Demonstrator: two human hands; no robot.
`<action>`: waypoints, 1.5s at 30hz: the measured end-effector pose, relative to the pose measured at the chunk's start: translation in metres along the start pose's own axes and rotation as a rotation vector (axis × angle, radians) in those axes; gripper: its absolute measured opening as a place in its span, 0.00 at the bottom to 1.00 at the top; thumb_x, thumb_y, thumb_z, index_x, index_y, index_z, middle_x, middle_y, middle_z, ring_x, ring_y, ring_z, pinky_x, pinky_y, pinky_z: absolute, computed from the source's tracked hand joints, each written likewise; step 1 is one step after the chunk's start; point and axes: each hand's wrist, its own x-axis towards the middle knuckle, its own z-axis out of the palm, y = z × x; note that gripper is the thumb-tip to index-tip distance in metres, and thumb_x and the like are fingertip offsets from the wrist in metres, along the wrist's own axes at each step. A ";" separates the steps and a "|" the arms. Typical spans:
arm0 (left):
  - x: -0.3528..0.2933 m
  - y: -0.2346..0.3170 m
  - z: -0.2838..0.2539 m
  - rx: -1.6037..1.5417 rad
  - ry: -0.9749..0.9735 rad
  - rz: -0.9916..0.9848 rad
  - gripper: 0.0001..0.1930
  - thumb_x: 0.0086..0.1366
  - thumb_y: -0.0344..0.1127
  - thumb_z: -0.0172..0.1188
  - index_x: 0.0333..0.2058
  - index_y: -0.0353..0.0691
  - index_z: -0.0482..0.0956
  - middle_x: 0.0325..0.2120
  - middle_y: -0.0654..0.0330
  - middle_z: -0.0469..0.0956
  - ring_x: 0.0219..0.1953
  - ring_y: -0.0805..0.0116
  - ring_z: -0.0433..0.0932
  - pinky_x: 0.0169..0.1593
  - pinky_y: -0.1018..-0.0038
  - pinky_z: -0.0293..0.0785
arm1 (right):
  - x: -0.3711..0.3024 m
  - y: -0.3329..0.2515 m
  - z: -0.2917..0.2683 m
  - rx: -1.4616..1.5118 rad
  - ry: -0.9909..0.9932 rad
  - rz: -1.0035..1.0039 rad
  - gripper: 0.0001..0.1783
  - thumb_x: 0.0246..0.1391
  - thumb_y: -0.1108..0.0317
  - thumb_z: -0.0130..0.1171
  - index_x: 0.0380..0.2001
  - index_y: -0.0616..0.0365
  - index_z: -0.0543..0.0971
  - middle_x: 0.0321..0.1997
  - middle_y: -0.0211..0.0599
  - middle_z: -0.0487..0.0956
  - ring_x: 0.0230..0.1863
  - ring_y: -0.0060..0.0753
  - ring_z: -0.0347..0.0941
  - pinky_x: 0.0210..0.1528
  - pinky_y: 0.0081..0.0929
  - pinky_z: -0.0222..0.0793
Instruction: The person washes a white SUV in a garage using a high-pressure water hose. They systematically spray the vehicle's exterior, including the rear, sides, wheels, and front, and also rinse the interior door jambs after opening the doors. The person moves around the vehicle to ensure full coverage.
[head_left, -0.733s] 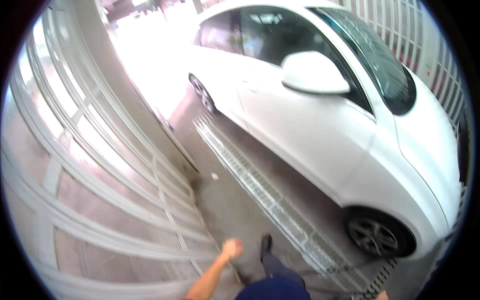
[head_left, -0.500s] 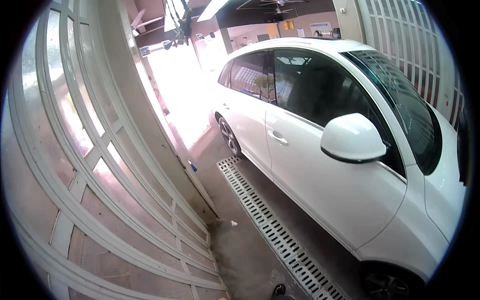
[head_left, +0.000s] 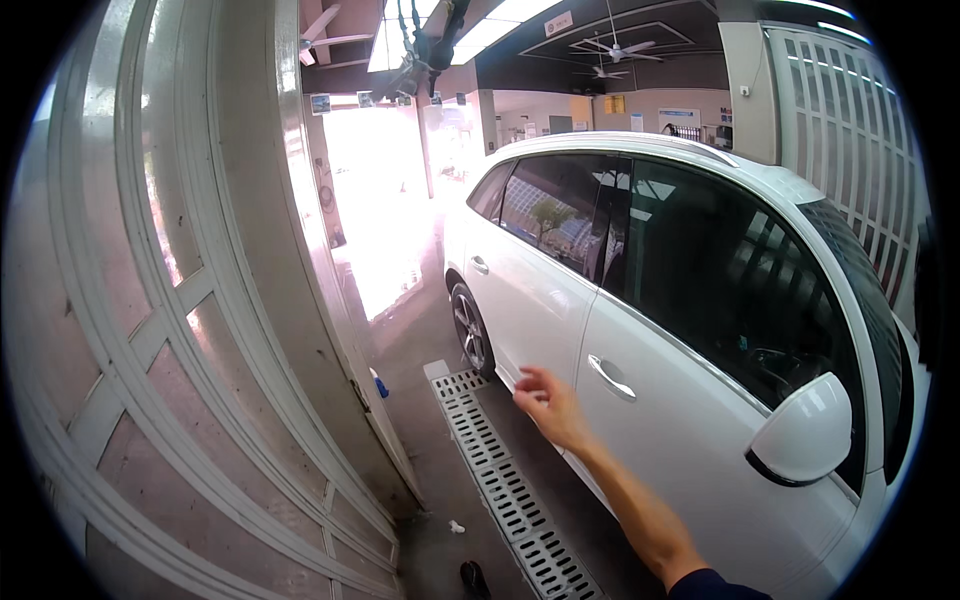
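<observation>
My right hand (head_left: 550, 406) reaches forward from the lower right, its bare forearm coming out of a dark sleeve. The fingers are loosely bent and apart, with nothing seen between them. Behind the hand stands a white car (head_left: 660, 430), its side toward me. Closest to the hand is the lower part of the car's doors; whether it touches them I cannot tell, though it looks apart. A front door handle (head_left: 612, 378) lies to the right of the fingers, and the white side mirror (head_left: 806, 432) is farther right. My left hand is out of view.
A slotted drain grate (head_left: 500, 500) runs along the floor beside the car. Framed door panels (head_left: 170, 350) line the left, with a blue object (head_left: 380, 384) by their far edge. A white scrap (head_left: 457, 527) lies near my shoe (head_left: 474, 578). The rear wheel (head_left: 471, 328) stands ahead.
My right hand and forearm have come into view from the lower right. The view has tilted up and moved nearer the car's front door, with the side mirror now farther right and lower.
</observation>
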 end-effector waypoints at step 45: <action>-0.195 0.672 -0.077 -0.786 -0.435 1.511 0.55 0.59 0.46 0.71 0.70 0.33 0.38 0.61 0.37 0.58 0.64 0.45 0.65 0.66 0.52 0.61 | -0.602 0.112 0.088 -0.246 1.279 1.685 0.58 0.52 0.46 0.69 0.74 0.58 0.46 0.77 0.46 0.52 0.72 0.58 0.55 0.70 0.47 0.59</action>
